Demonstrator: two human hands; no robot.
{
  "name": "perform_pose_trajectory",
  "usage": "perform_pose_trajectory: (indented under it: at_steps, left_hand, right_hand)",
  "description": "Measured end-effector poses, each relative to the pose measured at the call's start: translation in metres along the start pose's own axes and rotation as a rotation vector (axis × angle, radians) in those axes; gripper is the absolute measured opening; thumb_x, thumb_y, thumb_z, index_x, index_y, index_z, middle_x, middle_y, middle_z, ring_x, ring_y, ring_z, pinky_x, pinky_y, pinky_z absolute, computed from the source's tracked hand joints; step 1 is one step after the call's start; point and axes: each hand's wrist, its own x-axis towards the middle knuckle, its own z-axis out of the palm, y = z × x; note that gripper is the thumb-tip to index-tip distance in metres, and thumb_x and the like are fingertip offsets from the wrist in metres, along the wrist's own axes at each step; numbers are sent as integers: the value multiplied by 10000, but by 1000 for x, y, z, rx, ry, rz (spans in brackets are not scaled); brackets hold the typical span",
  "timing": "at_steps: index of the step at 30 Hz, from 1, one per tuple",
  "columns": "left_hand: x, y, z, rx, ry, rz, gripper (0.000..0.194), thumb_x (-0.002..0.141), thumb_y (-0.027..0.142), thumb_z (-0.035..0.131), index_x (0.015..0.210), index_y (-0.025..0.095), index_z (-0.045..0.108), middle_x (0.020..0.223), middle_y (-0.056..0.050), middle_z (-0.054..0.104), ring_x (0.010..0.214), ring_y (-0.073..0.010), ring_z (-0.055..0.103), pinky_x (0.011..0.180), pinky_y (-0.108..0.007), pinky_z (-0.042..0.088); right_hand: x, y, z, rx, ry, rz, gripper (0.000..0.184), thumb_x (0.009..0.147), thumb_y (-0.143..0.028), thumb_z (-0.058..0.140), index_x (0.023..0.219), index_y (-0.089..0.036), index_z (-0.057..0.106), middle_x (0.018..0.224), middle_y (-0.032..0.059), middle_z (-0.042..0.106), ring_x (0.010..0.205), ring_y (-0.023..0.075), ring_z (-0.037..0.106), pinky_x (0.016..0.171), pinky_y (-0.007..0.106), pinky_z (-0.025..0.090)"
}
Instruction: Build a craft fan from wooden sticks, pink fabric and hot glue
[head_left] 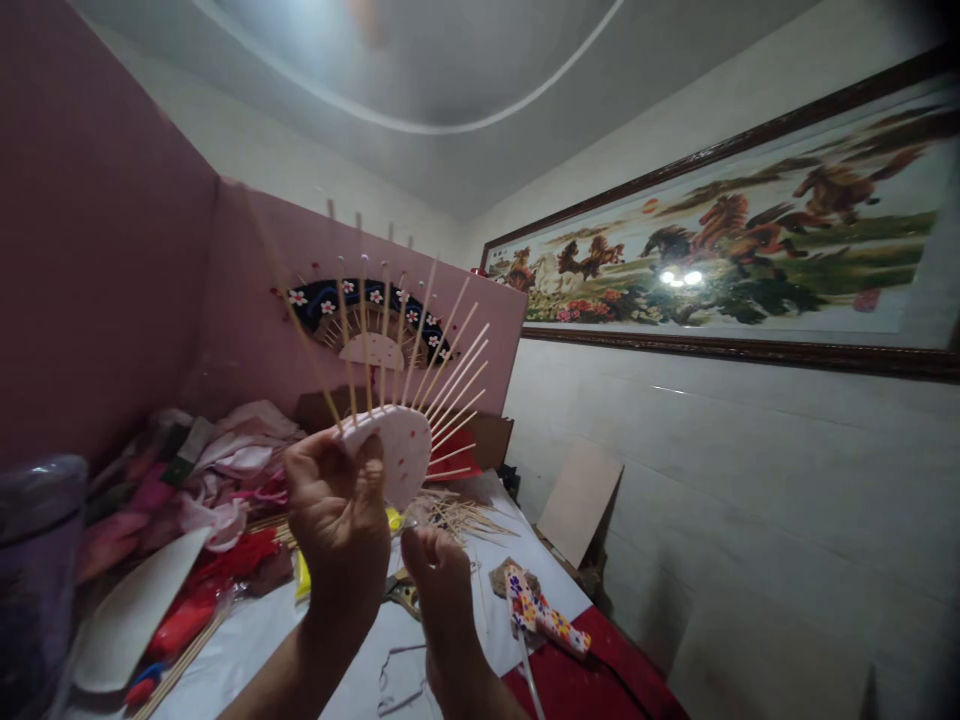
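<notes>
My left hand (341, 505) pinches the left end of a hand fan frame, its thumb flat on the rounded base. That base (405, 450) is white with small red spots, and thin wooden sticks (457, 378) spread out from its edge like rays. Just below the base's lower edge, my right hand (437, 570) has its fingers curled together; whatever lies between them is hidden. Behind the frame, a finished-looking fan (360, 310) with a dark band and white-pink flowers is pinned to a pink board (480, 310).
Loose sticks (465, 515) lie on the white-covered table. Scissors (405, 592), eyeglasses (401, 680) and a flower-patterned glue gun (544, 615) lie nearer. Left are pink cloth (255, 440), a pale curved panel (139, 620) and a lidded bottle (41, 570). A framed horse picture (720, 230) hangs right.
</notes>
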Motion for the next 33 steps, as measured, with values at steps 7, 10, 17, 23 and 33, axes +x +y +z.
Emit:
perform_pose_trajectory:
  at_steps: [7, 10, 17, 23, 33]
  left_hand:
    - [3, -8, -1, 41, -5, -59, 231, 797, 272, 617, 942, 214, 447, 871, -6, 581, 743, -130, 592, 622, -237, 489]
    - [4, -12, 1, -2, 0, -139, 223, 812, 305, 603, 941, 220, 443, 856, 6, 564, 708, -118, 577, 598, -233, 478]
    - [-1, -14, 9, -86, 56, -385, 286, 731, 324, 683, 871, 204, 465, 726, 51, 524, 533, -72, 484, 494, -202, 409]
    - [-3, -9, 12, -178, -95, -289, 316, 672, 295, 756, 840, 187, 512, 761, 32, 565, 692, -97, 573, 612, -203, 471]
    - [11, -15, 1, 15, -176, -122, 361, 701, 309, 750, 999, 191, 584, 889, -12, 619, 801, -135, 607, 707, -242, 507]
  right_hand:
    - [-14, -2, -1, -290, 157, -360, 207, 821, -392, 603, 728, -208, 591, 705, 26, 663, 657, 186, 611, 633, 308, 490]
    - [-15, -11, -5, -507, 313, -762, 307, 892, -464, 503, 970, -187, 609, 959, 127, 669, 916, 271, 626, 787, 427, 497]
    - [21, -30, -5, -947, 389, -1088, 476, 919, -188, 457, 1383, -94, 407, 1321, 237, 541, 1284, 341, 436, 950, 521, 430]
    - [39, -35, -19, -850, 285, -1086, 452, 930, -185, 372, 1373, -117, 430, 1276, 178, 600, 1180, 259, 551, 940, 429, 469]
    - [52, -69, -60, -677, -44, -794, 265, 914, -279, 509, 1144, -226, 629, 1070, 58, 705, 952, 201, 647, 837, 301, 481]
